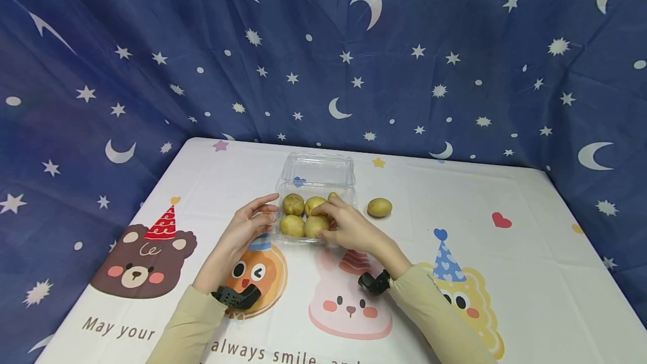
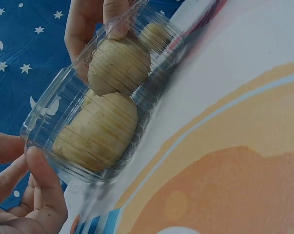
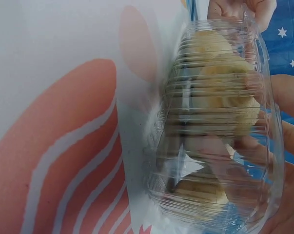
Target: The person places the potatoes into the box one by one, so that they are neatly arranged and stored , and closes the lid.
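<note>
A clear plastic clamshell container (image 1: 318, 170) lies open on the table, its lid tipped back. Several yellow-brown potatoes (image 1: 293, 204) are inside. My left hand (image 1: 247, 228) is at the container's left side; in the left wrist view its thumb (image 2: 45, 170) and forefinger meet at the rim corner. Reaching into the right part of the container, my right hand (image 1: 356, 230) holds a front potato (image 1: 314, 225) between fingers and thumb. A small potato (image 1: 332, 196) shows partly behind that hand. One loose potato (image 1: 379, 207) lies on the cloth right of the container.
A white tablecloth (image 1: 445, 206) with printed cartoon animals and lettering covers the table. Behind and to the left hangs a dark blue curtain (image 1: 283, 38) with moons and stars. Black wrist straps (image 1: 237, 297) sit on both forearms.
</note>
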Demonstrator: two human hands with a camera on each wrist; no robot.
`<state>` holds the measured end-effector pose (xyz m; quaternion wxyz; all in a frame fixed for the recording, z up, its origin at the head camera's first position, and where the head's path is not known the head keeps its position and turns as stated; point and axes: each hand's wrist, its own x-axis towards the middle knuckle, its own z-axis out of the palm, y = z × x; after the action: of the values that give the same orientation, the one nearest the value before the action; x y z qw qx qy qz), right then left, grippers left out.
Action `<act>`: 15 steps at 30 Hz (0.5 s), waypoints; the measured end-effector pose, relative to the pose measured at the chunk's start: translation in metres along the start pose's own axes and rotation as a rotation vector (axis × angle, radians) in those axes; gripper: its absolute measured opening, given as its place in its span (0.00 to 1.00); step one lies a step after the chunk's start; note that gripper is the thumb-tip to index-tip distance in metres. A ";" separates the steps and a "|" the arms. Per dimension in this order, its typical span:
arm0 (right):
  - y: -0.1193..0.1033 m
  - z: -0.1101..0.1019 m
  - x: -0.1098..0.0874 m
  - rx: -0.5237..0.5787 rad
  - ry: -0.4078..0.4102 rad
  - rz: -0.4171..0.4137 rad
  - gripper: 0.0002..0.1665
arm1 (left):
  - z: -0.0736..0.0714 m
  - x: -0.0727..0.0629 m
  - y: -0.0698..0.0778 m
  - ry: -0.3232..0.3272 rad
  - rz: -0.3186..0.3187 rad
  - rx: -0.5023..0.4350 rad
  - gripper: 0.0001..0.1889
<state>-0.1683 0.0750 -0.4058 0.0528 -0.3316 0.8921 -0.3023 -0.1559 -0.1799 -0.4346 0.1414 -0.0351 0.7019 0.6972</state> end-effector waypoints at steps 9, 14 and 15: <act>-0.001 0.001 -0.001 -0.024 -0.002 0.004 0.21 | -0.001 0.000 0.000 0.000 0.000 0.005 0.29; 0.000 0.001 -0.003 -0.021 -0.010 0.017 0.21 | 0.000 0.000 0.000 0.000 -0.002 0.010 0.29; 0.000 0.001 -0.004 -0.020 -0.010 0.017 0.21 | 0.000 0.000 0.000 0.001 -0.001 0.010 0.29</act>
<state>-0.1647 0.0766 -0.4070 0.0565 -0.3260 0.8977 -0.2912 -0.1557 -0.1802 -0.4341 0.1415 -0.0351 0.7055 0.6935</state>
